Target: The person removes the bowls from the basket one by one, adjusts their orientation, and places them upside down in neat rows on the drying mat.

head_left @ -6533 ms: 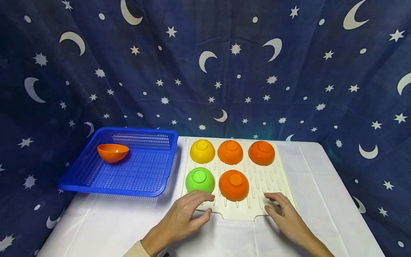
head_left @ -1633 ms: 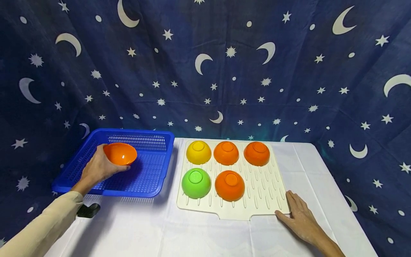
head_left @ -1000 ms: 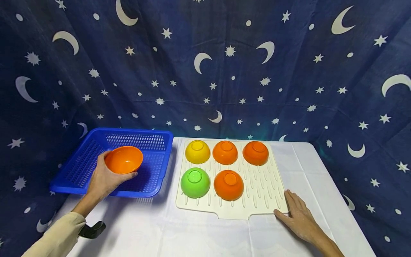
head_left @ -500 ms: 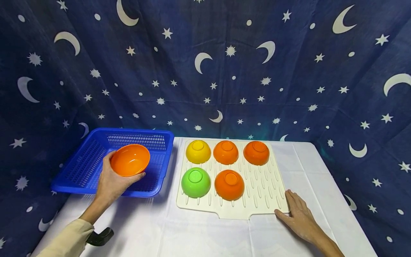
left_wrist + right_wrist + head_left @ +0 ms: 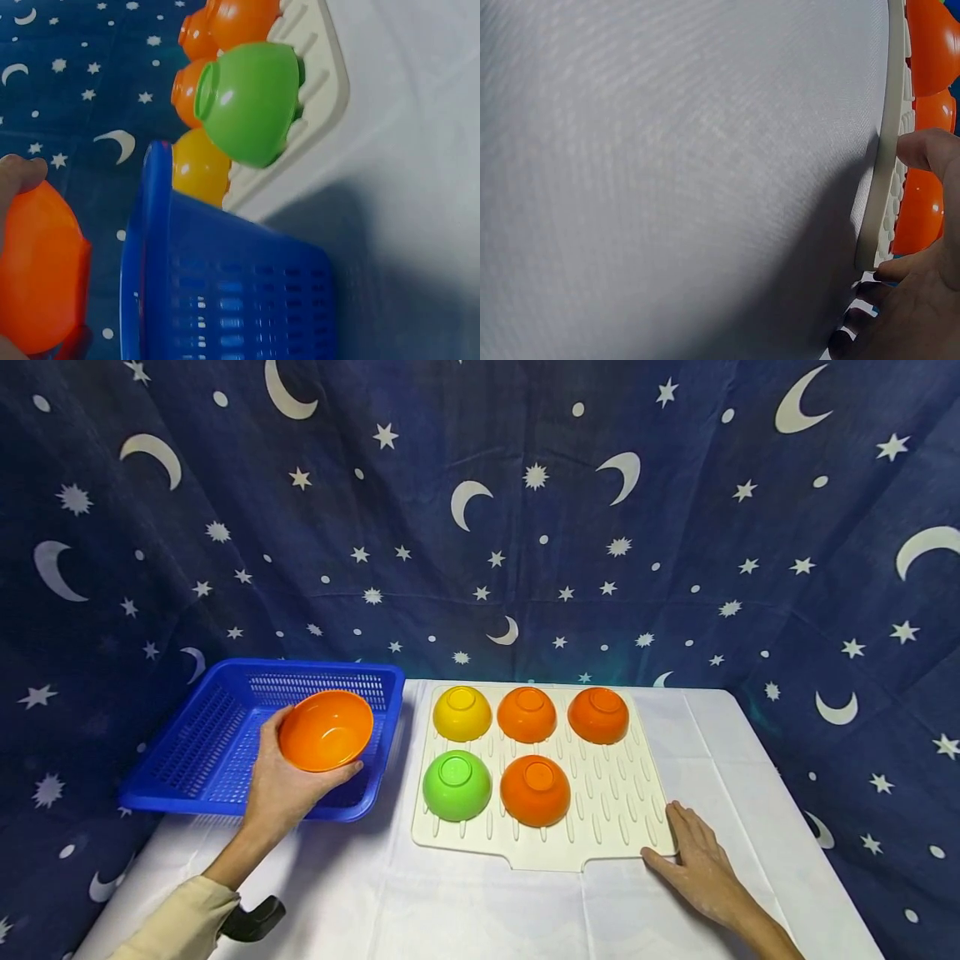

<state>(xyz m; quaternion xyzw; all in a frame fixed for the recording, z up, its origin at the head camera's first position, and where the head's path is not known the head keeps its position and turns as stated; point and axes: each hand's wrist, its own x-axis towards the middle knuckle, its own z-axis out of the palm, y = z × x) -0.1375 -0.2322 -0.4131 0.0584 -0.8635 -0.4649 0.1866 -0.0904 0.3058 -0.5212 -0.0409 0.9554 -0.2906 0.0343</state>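
My left hand [image 5: 288,785] grips an orange bowl [image 5: 327,731] by its side, thumb in front. The bowl is tilted with its hollow facing me, above the right part of the blue basket [image 5: 225,752]. In the left wrist view the same bowl [image 5: 41,270] shows at the left edge. My right hand [image 5: 697,864] rests at the near right corner of the cream draining board [image 5: 615,810], fingers fairly straight and touching its edge. On the board several bowls sit upside down: a yellow bowl [image 5: 462,714], a green bowl [image 5: 457,786] and orange ones, such as the front orange bowl [image 5: 535,791].
A white cloth [image 5: 450,910] covers the table. Behind it hangs a dark blue curtain [image 5: 420,510] with moons and stars. The basket's right rim [image 5: 390,743] stands between the held bowl and the board. A black strap piece [image 5: 253,920] sticks out at my left wrist.
My left hand has taken hold of the orange bowl in the basket, raised it and carried it rightward, tilting it. My right hand earlier moved to the board's corner and has stayed there.
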